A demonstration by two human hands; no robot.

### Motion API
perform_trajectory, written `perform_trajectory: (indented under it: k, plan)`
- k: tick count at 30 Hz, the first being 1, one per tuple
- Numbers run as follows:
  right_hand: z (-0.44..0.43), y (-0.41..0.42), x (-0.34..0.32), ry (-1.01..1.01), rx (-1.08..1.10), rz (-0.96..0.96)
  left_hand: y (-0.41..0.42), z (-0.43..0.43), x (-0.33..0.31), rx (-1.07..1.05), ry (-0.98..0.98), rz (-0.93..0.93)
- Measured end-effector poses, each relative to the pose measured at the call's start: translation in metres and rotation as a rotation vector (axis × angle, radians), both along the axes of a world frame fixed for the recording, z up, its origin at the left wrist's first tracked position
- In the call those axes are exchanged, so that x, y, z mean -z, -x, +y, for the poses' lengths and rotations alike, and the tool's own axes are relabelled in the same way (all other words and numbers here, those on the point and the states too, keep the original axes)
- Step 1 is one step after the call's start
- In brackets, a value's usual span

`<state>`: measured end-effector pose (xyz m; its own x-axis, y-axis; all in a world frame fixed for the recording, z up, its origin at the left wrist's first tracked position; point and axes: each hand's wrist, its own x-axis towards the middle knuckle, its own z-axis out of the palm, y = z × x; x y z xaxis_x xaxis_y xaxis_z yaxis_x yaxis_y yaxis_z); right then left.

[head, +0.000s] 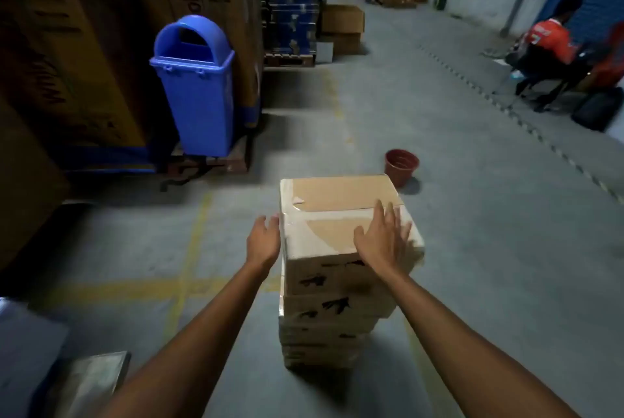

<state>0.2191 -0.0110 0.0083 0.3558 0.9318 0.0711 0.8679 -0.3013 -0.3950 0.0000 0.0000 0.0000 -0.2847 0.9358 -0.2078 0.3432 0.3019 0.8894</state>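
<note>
A stack of several taped cardboard boxes (332, 282) stands on the concrete floor in front of me. The top box (334, 211) is brown with clear tape across its lid. My left hand (265, 240) is at the top box's left edge, fingers straight, touching or nearly touching the side. My right hand (383, 237) lies over the top box's right front corner with fingers spread and straight. Neither hand grips anything.
A blue swing-lid bin (196, 87) stands left on a pallet beside large cartons (67, 46). A red bucket (401, 166) sits just behind the stack. Stacked blue crates (292, 2) and boxes lie further back. A person in orange (548, 43) sits right; other people are at the far end.
</note>
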Motion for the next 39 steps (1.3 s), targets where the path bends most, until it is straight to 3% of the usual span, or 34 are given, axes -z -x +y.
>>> perform_trajectory:
  k: [2, 5, 8, 13, 18, 27, 34, 39]
  plan:
    - [0.004, -0.017, 0.003, 0.041, 0.241, 0.014, -0.007, 0.001, 0.003, -0.054, 0.074, -0.105]
    - [0.009, -0.038, 0.009, 0.089, 0.45, 0.267, -0.014, 0.0, 0.009, 0.016, 0.142, -0.259]
    - [0.01, -0.041, 0.006, 0.001, 0.469, 0.433, -0.011, -0.003, 0.007, 0.033, 0.124, -0.283]
    - [0.01, -0.018, 0.001, -0.175, 0.428, 0.53, 0.021, -0.008, -0.013, 0.023, -0.067, -0.282]
    - [0.01, 0.046, -0.034, -0.353, 0.411, 0.749, 0.073, -0.028, -0.048, -0.231, -0.266, -0.227]
    - [-0.018, 0.201, -0.101, -0.43, 0.122, 1.022, 0.204, -0.129, -0.126, -0.561, -0.493, -0.104]
    - [-0.083, 0.33, -0.132, -0.297, -0.185, 1.214, 0.293, -0.259, -0.175, -0.823, -0.607, 0.063]
    - [-0.163, 0.412, -0.14, -0.181, -0.404, 1.249, 0.341, -0.377, -0.183, -1.026, -0.632, 0.079]
